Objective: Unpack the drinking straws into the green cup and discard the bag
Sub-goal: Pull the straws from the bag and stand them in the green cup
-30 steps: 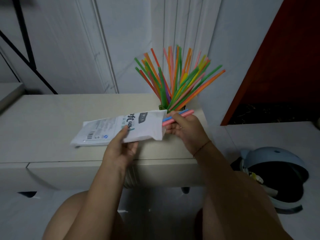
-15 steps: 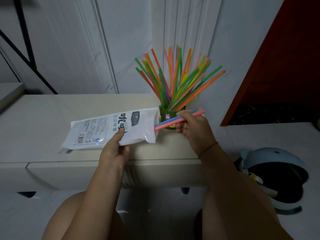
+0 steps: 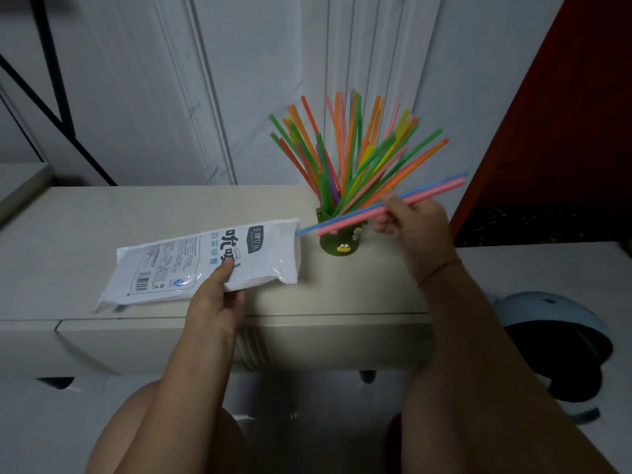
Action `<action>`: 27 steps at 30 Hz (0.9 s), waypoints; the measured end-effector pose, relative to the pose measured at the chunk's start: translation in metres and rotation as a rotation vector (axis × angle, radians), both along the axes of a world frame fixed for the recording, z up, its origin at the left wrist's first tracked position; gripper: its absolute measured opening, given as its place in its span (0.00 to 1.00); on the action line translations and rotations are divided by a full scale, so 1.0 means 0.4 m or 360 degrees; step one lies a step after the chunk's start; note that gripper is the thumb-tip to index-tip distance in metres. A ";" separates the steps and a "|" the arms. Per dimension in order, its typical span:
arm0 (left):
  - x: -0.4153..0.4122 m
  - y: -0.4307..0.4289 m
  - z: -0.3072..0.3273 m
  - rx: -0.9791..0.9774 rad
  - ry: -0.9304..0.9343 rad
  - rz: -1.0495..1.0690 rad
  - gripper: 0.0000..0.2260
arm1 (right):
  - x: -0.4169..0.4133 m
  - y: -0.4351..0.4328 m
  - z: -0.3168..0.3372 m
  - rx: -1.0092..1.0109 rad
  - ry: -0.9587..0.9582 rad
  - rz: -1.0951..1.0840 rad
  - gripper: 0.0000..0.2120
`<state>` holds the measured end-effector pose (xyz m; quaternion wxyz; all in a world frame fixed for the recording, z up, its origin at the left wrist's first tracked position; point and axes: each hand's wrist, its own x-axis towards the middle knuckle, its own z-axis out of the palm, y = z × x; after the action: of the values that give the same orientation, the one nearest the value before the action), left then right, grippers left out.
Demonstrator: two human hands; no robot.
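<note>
The right hand (image 3: 413, 227) pinches 2 straws (image 3: 359, 213), 1 blue and 1 pink, now drawn almost clear of the white bag (image 3: 205, 261), which the left hand (image 3: 213, 299) grips over the desk (image 3: 102, 217). Half a second earlier they sat deeper inside. They cross the crowded green cup (image 3: 338, 237), and the flat bag looks nearly ready for discarding.

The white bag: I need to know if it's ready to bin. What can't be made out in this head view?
- Inside of the bag: opaque plastic hides any straws left, head view.
- Tail of the blue straw: at the bag mouth, in or out unclear.
- Rim of the green cup: mostly covered by the blue straw and the pink straw in the right hand.
- Small print on the bag: too small.
</note>
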<state>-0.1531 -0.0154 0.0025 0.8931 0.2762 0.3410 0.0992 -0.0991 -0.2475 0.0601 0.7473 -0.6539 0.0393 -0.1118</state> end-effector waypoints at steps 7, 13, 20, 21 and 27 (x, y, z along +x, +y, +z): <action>0.001 -0.008 -0.002 -0.0056 0.0004 -0.0034 0.08 | 0.061 -0.056 0.056 -0.0392 -0.0285 -0.0293 0.07; 0.000 -0.004 0.002 -0.0072 0.0001 -0.0046 0.08 | 0.073 -0.041 0.069 -0.0550 -0.0371 -0.0372 0.06; 0.002 -0.002 0.001 -0.0089 0.0001 -0.0052 0.08 | 0.078 -0.034 0.068 -0.0599 -0.0376 -0.0421 0.03; 0.002 -0.005 0.002 -0.0107 -0.0005 -0.0056 0.07 | 0.081 -0.024 0.061 -0.0628 -0.0362 -0.0381 0.03; -0.001 -0.013 0.006 -0.0171 -0.0060 -0.0074 0.07 | 0.116 0.030 -0.013 -0.0822 -0.0090 -0.0113 0.08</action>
<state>-0.1537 -0.0205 0.0047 0.9150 0.2337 0.3223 0.0652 -0.0526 -0.2354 0.0549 0.5519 -0.8178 0.0114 -0.1624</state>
